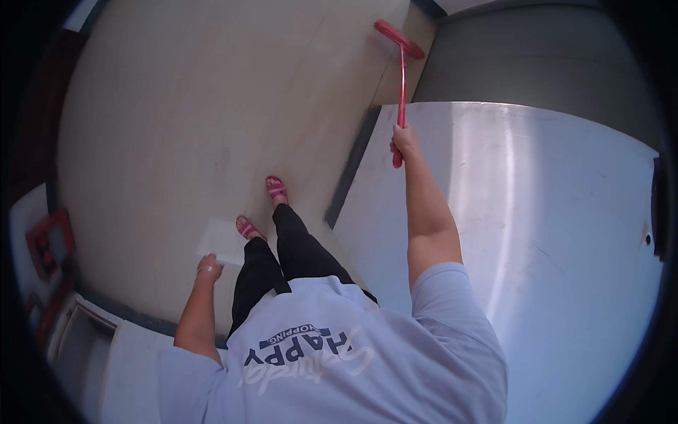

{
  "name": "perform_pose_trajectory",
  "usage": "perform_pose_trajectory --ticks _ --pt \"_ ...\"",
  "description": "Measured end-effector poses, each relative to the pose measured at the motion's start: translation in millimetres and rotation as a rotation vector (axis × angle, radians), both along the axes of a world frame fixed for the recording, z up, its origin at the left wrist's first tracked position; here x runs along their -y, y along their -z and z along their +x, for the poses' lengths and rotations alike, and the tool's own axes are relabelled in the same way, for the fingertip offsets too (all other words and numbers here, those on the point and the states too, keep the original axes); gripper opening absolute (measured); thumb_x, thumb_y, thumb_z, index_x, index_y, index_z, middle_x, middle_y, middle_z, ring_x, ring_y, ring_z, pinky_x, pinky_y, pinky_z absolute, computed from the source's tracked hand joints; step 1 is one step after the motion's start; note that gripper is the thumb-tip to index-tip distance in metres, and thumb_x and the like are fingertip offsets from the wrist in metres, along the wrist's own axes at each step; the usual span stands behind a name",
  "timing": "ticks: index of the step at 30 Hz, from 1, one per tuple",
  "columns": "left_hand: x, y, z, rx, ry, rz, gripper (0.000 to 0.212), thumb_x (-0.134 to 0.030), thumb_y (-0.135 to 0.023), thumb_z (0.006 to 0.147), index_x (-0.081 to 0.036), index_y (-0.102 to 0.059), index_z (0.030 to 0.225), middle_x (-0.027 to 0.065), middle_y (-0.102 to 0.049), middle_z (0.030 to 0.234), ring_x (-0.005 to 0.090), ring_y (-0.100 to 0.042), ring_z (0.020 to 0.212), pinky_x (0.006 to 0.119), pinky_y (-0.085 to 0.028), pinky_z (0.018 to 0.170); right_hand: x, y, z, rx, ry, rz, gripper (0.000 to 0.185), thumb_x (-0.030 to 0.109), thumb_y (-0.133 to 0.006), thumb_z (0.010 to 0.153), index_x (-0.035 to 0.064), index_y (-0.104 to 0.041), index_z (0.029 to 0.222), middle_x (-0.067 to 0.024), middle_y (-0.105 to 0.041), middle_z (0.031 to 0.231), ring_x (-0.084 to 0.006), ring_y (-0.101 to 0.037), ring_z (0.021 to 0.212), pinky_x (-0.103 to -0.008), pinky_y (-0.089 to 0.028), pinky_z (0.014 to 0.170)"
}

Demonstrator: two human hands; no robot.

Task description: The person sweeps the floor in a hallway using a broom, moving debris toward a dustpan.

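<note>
My right hand (pixel 404 140) grips a red broom near the end of its handle (pixel 402 95), with the arm stretched out ahead. The broom's red bristled head (pixel 400 40) is at the top, over the floor strip beside the grey surface. My left hand (pixel 211 266), with a band at the wrist, hangs low by my left leg. No object shows in it, but its fingers are small and blurred. Behind that hand, a pale rectangular patch (pixel 220 239) shows on the floor; I cannot tell if it is light or a sheet.
A beige floor (pixel 175 116) stretches ahead of my pink sandals (pixel 276 188). To the right stands a white wall (pixel 476 175) with a dark baseboard (pixel 354 167), and past it a grey surface (pixel 529 58). Red-framed items (pixel 50 244) stand at the left.
</note>
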State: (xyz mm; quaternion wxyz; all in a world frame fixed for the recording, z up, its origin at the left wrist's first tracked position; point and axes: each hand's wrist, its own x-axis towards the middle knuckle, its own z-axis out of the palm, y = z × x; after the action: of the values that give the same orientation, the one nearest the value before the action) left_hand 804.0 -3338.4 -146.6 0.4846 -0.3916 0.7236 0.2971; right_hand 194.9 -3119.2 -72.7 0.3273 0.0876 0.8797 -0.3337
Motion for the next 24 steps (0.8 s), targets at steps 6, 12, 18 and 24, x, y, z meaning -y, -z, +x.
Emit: perform_pose_trajectory --ticks 6,12,18,24 --pt "-24 13 143 0.213 0.092 0.173 0.041 -0.038 -0.054 0.078 0.000 -0.065 0.088 0.0198 -0.062 0.100 0.0339 -0.057 0.098 0.043 -0.044 0.089 -15 -35 178 0.157 0.068 -0.020 0.014 0.015 -0.044 0.088 0.0099 -0.043 0.101 -0.0044 -0.046 0.054 -0.0176 -0.049 0.041 -0.0336 -0.044 0.037" --pt "-31 16 10 -0.329 -0.456 0.051 0.036 -0.028 -0.065 0.075 -0.005 -0.063 0.103 0.0171 -0.063 0.101 0.0306 -0.060 0.097 0.036 -0.047 0.086 -14 -179 277 0.668 0.212 -0.326 0.035 0.018 -0.050 0.088 0.0143 -0.043 0.122 -0.0014 -0.046 0.065 -0.0097 -0.045 0.046 -0.0240 -0.038 0.036" --pt "2 -35 -96 -0.856 -0.670 0.085 0.030 -0.025 -0.063 0.080 -0.009 -0.062 0.105 0.0129 -0.066 0.092 0.0244 -0.064 0.085 0.033 -0.049 0.076 8 -180 272 0.405 0.037 -0.302 0.050 0.020 -0.051 0.089 0.0131 -0.035 0.136 -0.0013 -0.048 0.059 -0.0093 -0.047 0.043 -0.0234 -0.037 0.034" --pt "-4 -32 -14 -0.703 -0.739 0.008 0.030 -0.020 -0.062 0.079 -0.005 -0.062 0.105 0.0113 -0.066 0.085 0.0173 -0.062 0.077 0.030 -0.049 0.074 67 -70 273 0.188 -0.277 -0.212 0.040 0.010 -0.046 0.085 0.0113 -0.039 0.124 -0.0007 -0.042 0.055 -0.0130 -0.044 0.039 -0.0286 -0.039 0.034"
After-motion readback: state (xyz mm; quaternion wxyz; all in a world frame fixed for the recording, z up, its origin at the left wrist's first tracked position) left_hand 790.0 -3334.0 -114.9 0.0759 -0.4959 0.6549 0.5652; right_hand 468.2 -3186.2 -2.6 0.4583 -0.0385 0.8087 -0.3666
